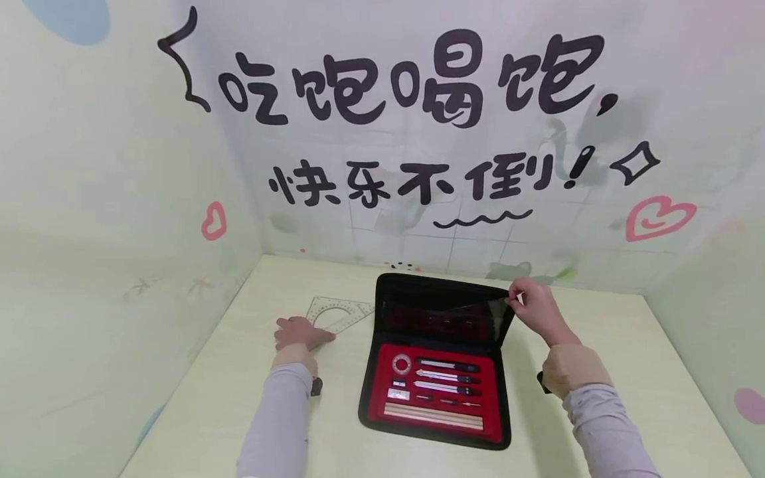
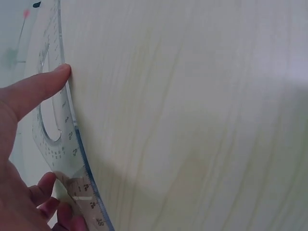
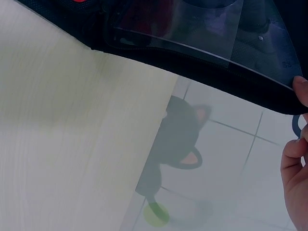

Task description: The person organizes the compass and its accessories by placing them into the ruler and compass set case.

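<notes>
My left hand [image 1: 297, 332] holds a clear plastic set square [image 1: 360, 311] with a half-round cutout, left of a black zip case [image 1: 366, 392]. In the left wrist view, my thumb lies on the long edge of the set square [image 2: 73, 154] and the other fingers curl at its lower end. My right hand [image 1: 538, 305] pinches the top right corner of the raised case lid [image 1: 442, 282]. A clear sheet or pocket [image 3: 202, 45] covers the inside of the lid in the right wrist view.
The case's red tray [image 1: 442, 435] holds metal compasses [image 1: 445, 377], a white ring [image 1: 402, 364], a sharpener [image 1: 398, 383], an eraser [image 1: 398, 394], small parts and wooden pencils [image 1: 433, 416]. A printed wall sheet [image 1: 370, 232] borders the pale table [image 1: 335, 411].
</notes>
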Action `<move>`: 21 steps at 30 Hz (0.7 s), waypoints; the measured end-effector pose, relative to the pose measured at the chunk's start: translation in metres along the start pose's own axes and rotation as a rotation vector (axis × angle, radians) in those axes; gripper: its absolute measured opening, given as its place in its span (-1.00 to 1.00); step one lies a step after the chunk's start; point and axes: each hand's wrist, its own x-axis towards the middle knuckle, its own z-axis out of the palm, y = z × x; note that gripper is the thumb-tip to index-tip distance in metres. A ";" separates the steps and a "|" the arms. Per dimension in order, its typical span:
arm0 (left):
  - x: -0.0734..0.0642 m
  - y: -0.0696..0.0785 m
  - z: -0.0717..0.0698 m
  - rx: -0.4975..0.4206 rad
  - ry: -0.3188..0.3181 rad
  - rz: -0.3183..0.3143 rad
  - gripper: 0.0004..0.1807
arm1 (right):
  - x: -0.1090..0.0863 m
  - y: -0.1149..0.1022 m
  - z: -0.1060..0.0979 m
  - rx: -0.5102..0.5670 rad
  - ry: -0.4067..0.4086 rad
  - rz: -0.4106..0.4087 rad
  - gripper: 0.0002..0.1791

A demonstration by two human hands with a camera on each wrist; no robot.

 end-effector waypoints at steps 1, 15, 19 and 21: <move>0.001 -0.001 0.000 0.000 0.000 -0.001 0.00 | 0.000 0.000 0.000 0.000 0.000 0.000 -0.68; -0.006 -0.008 -0.003 -0.323 0.009 0.204 -0.14 | 0.001 0.003 0.001 0.006 -0.013 0.031 -0.69; -0.015 -0.024 -0.009 -0.508 0.010 0.322 -0.52 | 0.001 0.003 0.002 0.014 -0.024 0.040 -0.70; -0.018 -0.034 -0.018 -0.545 0.039 0.354 -0.68 | 0.002 0.003 0.002 0.014 -0.026 0.044 -0.69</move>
